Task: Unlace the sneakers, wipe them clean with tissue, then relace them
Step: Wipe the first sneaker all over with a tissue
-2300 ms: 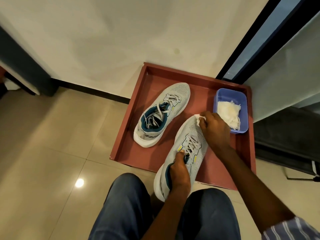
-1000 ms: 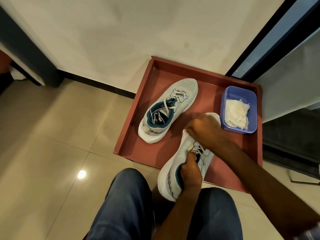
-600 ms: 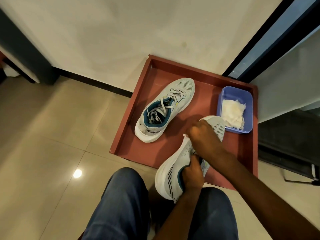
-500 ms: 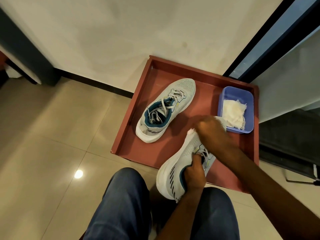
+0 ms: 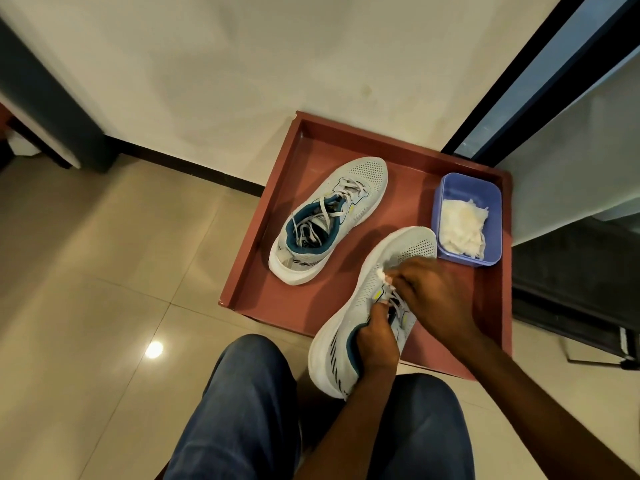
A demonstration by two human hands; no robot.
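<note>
The right hand (image 5: 434,292) has slid its pinched tissue (image 5: 382,274) back from the toe; left hand (image 5: 375,344) still grips the sneaker (image 5: 363,306) collar.

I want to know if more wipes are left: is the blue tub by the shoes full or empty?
Partly full. The blue tub holds a heap of white tissue toward its near end; its far end shows bare bottom.

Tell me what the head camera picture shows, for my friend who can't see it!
A person's right hand rubs a white tissue over a grey sneaker while the left hand grips its collar. A second grey sneaker, laces loose, lies in the red tray beside a blue tub of tissues.
</note>
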